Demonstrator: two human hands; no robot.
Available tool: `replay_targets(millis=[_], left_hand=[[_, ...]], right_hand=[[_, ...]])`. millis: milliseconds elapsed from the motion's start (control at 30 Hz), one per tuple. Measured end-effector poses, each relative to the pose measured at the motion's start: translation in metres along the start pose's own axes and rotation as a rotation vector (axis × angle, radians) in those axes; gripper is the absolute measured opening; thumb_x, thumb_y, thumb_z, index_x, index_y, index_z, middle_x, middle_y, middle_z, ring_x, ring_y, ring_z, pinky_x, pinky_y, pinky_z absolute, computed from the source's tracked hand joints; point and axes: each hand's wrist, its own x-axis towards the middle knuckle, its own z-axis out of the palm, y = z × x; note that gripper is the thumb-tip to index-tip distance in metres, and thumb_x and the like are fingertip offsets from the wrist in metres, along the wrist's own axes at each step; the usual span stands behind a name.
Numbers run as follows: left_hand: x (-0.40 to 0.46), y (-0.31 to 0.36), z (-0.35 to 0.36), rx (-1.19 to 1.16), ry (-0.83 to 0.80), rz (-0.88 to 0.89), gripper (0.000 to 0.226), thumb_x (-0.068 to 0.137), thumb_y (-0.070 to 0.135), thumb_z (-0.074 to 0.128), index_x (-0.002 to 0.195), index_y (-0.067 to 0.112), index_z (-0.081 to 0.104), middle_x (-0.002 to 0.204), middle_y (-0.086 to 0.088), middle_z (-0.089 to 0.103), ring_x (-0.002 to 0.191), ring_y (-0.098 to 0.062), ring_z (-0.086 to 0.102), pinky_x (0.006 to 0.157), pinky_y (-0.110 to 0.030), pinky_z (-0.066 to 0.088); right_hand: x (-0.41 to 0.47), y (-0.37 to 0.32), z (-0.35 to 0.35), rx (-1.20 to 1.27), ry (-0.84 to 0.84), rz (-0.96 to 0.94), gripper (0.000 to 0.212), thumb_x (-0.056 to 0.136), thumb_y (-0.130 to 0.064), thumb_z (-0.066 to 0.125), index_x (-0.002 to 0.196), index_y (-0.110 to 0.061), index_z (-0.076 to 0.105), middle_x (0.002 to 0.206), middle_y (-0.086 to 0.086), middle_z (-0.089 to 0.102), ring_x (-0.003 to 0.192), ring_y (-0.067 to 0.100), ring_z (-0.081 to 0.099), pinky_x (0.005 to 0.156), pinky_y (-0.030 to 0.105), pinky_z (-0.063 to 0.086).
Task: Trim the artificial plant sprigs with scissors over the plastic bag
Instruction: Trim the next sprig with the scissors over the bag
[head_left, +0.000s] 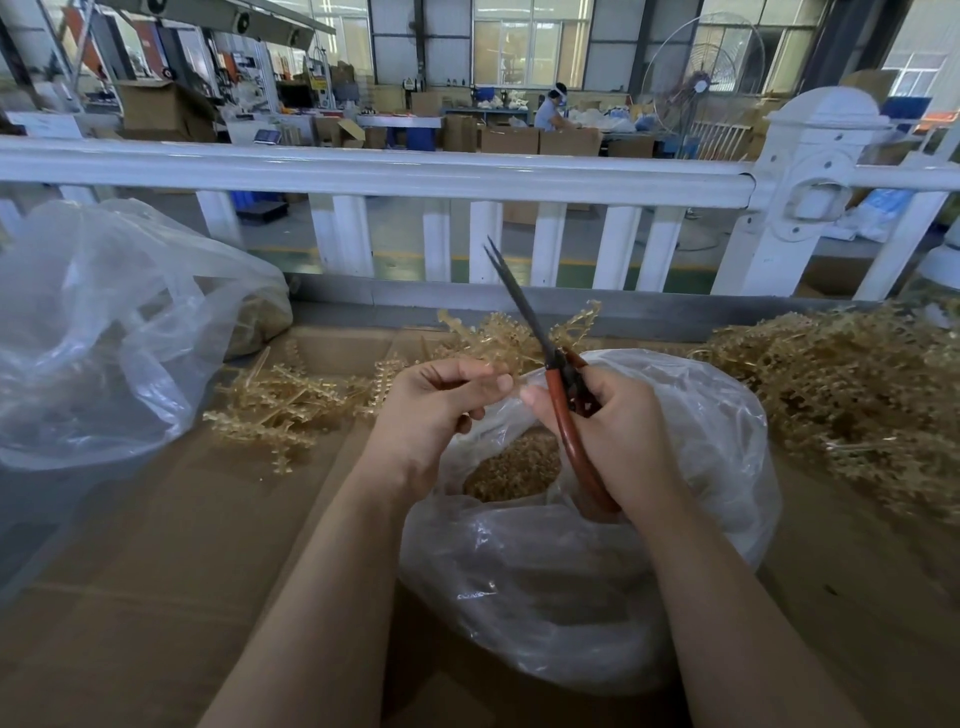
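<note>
Here left hand (441, 400) pinches sprig (498, 338) above bag (597, 545) so trimmings drop in; right hand (618, 431) grips scissors (550, 364), blades nearly closed.

Bare cardboard surface (171, 545) lies open at lower left, beside the left forearm; a hand could pass there. The middle is taken up by a clear plastic bag (597, 597) with trimmings inside, its mouth open below both hands. The left side is blocked by a bigger crumpled bag (104, 332). A loose pile of sprigs (280, 405) is spread between the two bags. The right side is crowded by a big heap of sprigs (857, 395), close to the central bag. The far edge is closed off by a white fence (374, 171). Scissors (540, 338) are raised, blades up toward the fence, tips slightly parted.
</note>
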Motion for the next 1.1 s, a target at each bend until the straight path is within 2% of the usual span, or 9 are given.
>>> replay_targets(millis=[167,333,467,600,733,833,933,1000,1100], left_hand=[[0.0005,-0.0030,0.0047,0.034,-0.032,-0.025,0.009,0.061,0.024,0.083,0.069,0.025,0.079,0.076,0.009,0.073,0.055,-0.001,0.050,0.052,-0.016,0.039],[0.0003,-0.0050,0.0055,0.017,-0.045,-0.023,0.008,0.062,0.023,0.082,0.069,0.026,0.079,0.086,0.003,0.076,0.057,-0.001,0.050,0.054,-0.018,0.038],[-0.0001,-0.0036,0.0060,0.011,-0.082,-0.008,0.008,0.065,0.021,0.080,0.072,0.022,0.079,0.076,0.003,0.073,0.056,-0.004,0.052,0.053,-0.016,0.041],[-0.0003,-0.0027,0.0059,-0.043,-0.050,0.006,0.010,0.074,0.021,0.076,0.080,0.014,0.071,0.078,-0.004,0.071,0.062,-0.009,0.059,0.058,-0.018,0.047],[0.0001,-0.0009,0.0057,-0.036,-0.021,0.040,0.006,0.084,0.015,0.071,0.080,0.011,0.069,0.075,-0.005,0.070,0.063,-0.009,0.059,0.061,-0.019,0.049],[0.0010,-0.0016,0.0069,0.037,0.020,0.050,0.019,0.092,0.010,0.066,0.075,0.017,0.069,0.073,-0.003,0.069,0.063,-0.009,0.057,0.061,-0.020,0.050],[0.0006,-0.0022,0.0084,0.076,0.050,0.053,0.023,0.094,0.012,0.065,0.072,0.020,0.070,0.073,-0.001,0.068,0.065,-0.007,0.057,0.062,-0.020,0.050],[0.0004,-0.0013,0.0080,0.050,0.080,0.040,0.021,0.093,0.013,0.065,0.074,0.017,0.070,0.070,0.002,0.067,0.063,-0.006,0.057,0.061,-0.019,0.049],[0.0008,0.0011,0.0057,-0.057,0.094,0.010,0.023,0.094,0.011,0.063,0.072,0.013,0.068,0.062,0.004,0.062,0.057,-0.005,0.055,0.057,-0.017,0.048]], right_hand=[[0.0050,0.0021,0.0016,0.116,-0.018,0.107,0.011,0.082,-0.035,0.079,0.079,-0.026,0.073,0.073,-0.006,0.073,0.068,0.007,0.069,0.064,0.021,0.056],[0.0054,0.0004,0.0014,0.111,-0.062,0.131,0.010,0.085,-0.030,0.078,0.078,-0.028,0.071,0.069,-0.010,0.072,0.063,0.004,0.067,0.060,0.016,0.054],[0.0055,-0.0007,0.0015,0.142,-0.067,0.131,0.010,0.087,-0.022,0.076,0.078,-0.023,0.072,0.062,-0.009,0.069,0.055,0.003,0.063,0.055,0.015,0.049],[0.0048,-0.0014,0.0006,0.146,-0.039,0.131,0.006,0.087,-0.021,0.076,0.084,-0.020,0.071,0.069,-0.004,0.071,0.065,0.004,0.068,0.060,0.013,0.052],[0.0033,-0.0008,0.0018,0.085,-0.066,0.054,0.023,0.088,-0.015,0.075,0.079,-0.033,0.063,0.068,-0.023,0.069,0.068,-0.007,0.066,0.058,0.006,0.047],[0.0041,0.0008,0.0044,0.005,-0.071,0.056,0.024,0.088,-0.021,0.076,0.080,-0.037,0.060,0.076,-0.028,0.068,0.072,-0.006,0.066,0.059,0.009,0.049],[0.0037,0.0022,0.0040,-0.087,-0.042,0.055,0.015,0.084,-0.041,0.077,0.086,-0.038,0.063,0.075,-0.016,0.071,0.075,0.001,0.067,0.065,0.016,0.051],[0.0015,0.0034,0.0027,-0.201,-0.044,0.015,0.034,0.077,-0.065,0.071,0.093,-0.036,0.066,0.083,-0.018,0.069,0.080,0.001,0.065,0.069,0.021,0.051],[-0.0019,0.0024,0.0014,-0.375,-0.059,-0.071,0.067,0.064,-0.089,0.052,0.099,-0.032,0.063,0.084,-0.023,0.062,0.077,-0.004,0.058,0.064,0.015,0.043]])
